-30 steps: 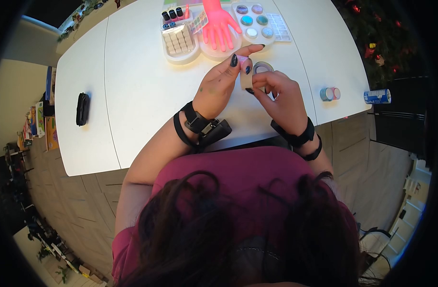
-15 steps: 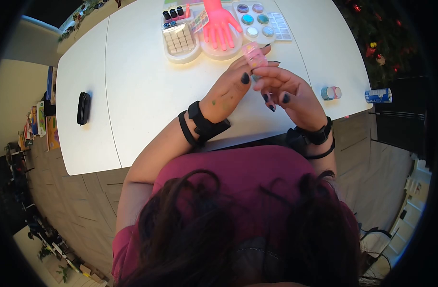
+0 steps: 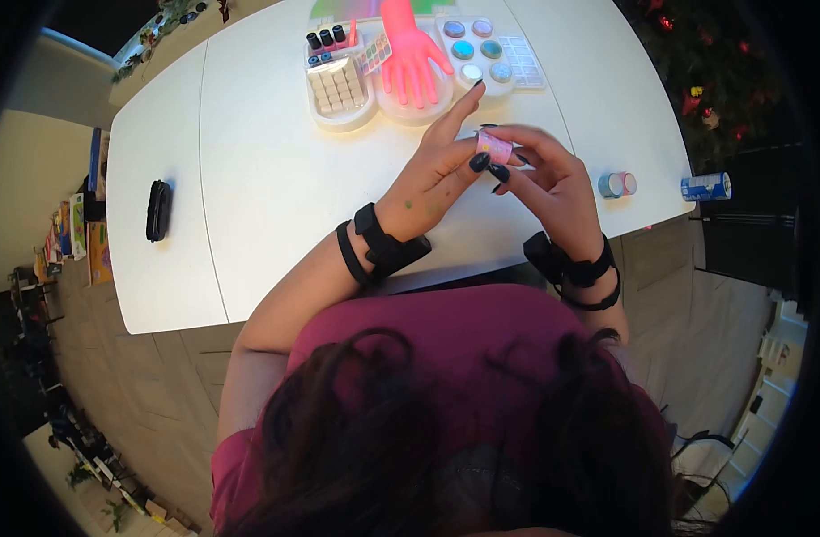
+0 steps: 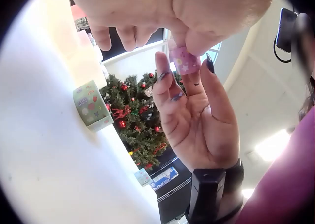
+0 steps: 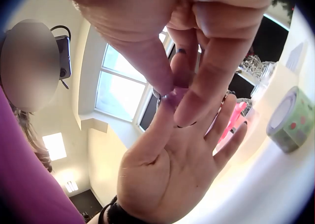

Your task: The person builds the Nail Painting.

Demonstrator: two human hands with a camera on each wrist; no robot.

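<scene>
A small pink roll of patterned tape (image 3: 495, 149), printed with stars and flowers, is up between both hands over the front of the table. The left hand (image 3: 432, 179) pinches its near side, thumb at the edge, with another finger stretched out towards the back. From the right, the right hand (image 3: 553, 174) holds it between thumb and fingers, the fingertips meeting the left thumb. In the left wrist view the band of pink tape (image 4: 186, 61) sits at the right fingertips. Fingers hide most of it in the right wrist view. Dark polish covers the nails.
A green patterned tape roll (image 5: 291, 120) stands on the table by the hands. At the back are a pink practice hand (image 3: 412, 58), nail polish bottles (image 3: 327, 40), a box of white pieces (image 3: 338, 88) and pots of colour (image 3: 463, 49). A black case (image 3: 158, 210) lies left.
The pink tape has come down and nearer to the body. The right hand, whose fingers were looser half a second ago, now pinches it against the left thumb. The strip seen hanging earlier is no longer visible.
</scene>
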